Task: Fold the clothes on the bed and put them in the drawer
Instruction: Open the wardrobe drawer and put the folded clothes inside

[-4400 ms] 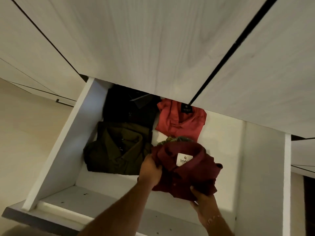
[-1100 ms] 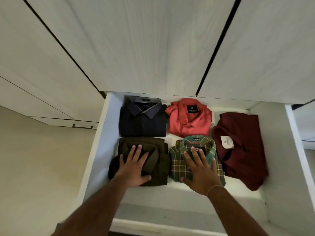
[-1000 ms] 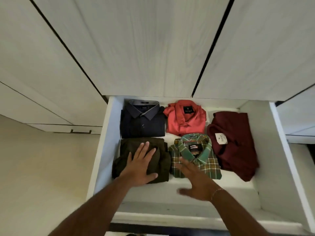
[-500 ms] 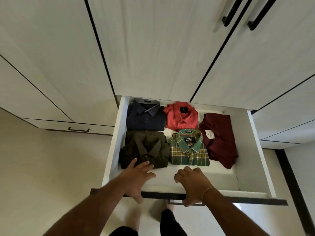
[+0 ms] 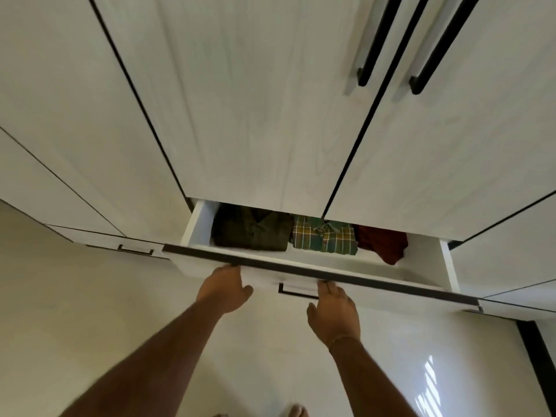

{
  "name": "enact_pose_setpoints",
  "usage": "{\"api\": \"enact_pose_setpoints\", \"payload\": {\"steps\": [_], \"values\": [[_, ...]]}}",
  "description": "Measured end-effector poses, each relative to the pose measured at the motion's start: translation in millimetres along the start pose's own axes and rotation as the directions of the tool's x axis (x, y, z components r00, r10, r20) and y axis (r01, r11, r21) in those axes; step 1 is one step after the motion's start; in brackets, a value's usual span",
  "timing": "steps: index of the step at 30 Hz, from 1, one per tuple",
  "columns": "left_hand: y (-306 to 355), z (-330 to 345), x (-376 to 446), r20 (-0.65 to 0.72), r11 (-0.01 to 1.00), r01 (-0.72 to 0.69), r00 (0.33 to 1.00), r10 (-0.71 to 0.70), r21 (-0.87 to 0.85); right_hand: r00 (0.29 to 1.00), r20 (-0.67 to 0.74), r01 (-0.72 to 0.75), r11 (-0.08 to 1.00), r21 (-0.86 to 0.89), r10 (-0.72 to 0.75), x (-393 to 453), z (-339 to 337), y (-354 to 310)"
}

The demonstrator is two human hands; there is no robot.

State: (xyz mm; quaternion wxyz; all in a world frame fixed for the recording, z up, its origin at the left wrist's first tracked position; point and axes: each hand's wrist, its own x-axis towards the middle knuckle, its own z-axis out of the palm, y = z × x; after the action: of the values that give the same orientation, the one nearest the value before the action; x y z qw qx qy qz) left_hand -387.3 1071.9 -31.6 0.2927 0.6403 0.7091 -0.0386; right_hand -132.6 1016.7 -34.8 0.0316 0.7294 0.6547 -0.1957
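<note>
Pale wood-grain wardrobe doors (image 5: 255, 115) loom above the white drawer (image 5: 376, 284), partly open, holding folded olive (image 5: 252, 231), green plaid (image 5: 325, 239) and maroon shirts (image 5: 382, 243). Left hand (image 5: 224, 291) and right hand (image 5: 334, 314) press flat-fingered against its front.

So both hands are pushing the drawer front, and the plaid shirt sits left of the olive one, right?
Not quite. In the head view the plaid shirt sits right of the olive one. Both hands do press the drawer front.
</note>
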Motion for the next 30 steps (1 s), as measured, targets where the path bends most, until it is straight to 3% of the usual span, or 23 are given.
{"api": "enact_pose_setpoints", "payload": {"steps": [4,10,12,16,19,21,24,28,30], "values": [[30,16,48,-0.036,0.967,0.009,0.999,-0.018,-0.253,0.993,-0.032,0.117,0.993,-0.014,-0.117,62,-6,24],[32,47,113,-0.091,0.918,-0.139,0.989,0.113,-0.371,0.978,-0.125,0.159,0.984,-0.076,-0.168,140,2,33],[32,58,126,-0.084,0.919,-0.170,0.985,0.149,-0.357,0.976,-0.162,0.141,0.988,-0.061,-0.149,156,11,30],[35,83,138,-0.171,0.915,-0.249,0.964,0.203,-0.319,0.993,-0.072,0.100,0.994,0.039,-0.097,167,41,29],[40,112,137,-0.297,0.961,-0.223,0.940,0.167,-0.164,0.942,-0.292,0.152,0.986,-0.064,-0.164,157,66,40],[43,141,145,-0.174,0.966,-0.248,0.957,0.233,-0.074,0.888,-0.382,0.234,0.966,-0.106,-0.257,151,95,45],[48,173,174,0.093,0.938,-0.347,0.934,0.345,0.001,0.938,-0.126,0.307,0.943,-0.128,-0.322,156,145,57],[57,210,238,0.210,0.918,-0.397,0.899,0.385,0.016,0.987,0.100,0.131,0.987,-0.091,-0.122,223,198,78],[58,224,257,0.242,0.916,-0.402,0.890,0.386,0.015,0.988,0.139,0.076,0.992,-0.099,-0.061,249,213,81]]}}
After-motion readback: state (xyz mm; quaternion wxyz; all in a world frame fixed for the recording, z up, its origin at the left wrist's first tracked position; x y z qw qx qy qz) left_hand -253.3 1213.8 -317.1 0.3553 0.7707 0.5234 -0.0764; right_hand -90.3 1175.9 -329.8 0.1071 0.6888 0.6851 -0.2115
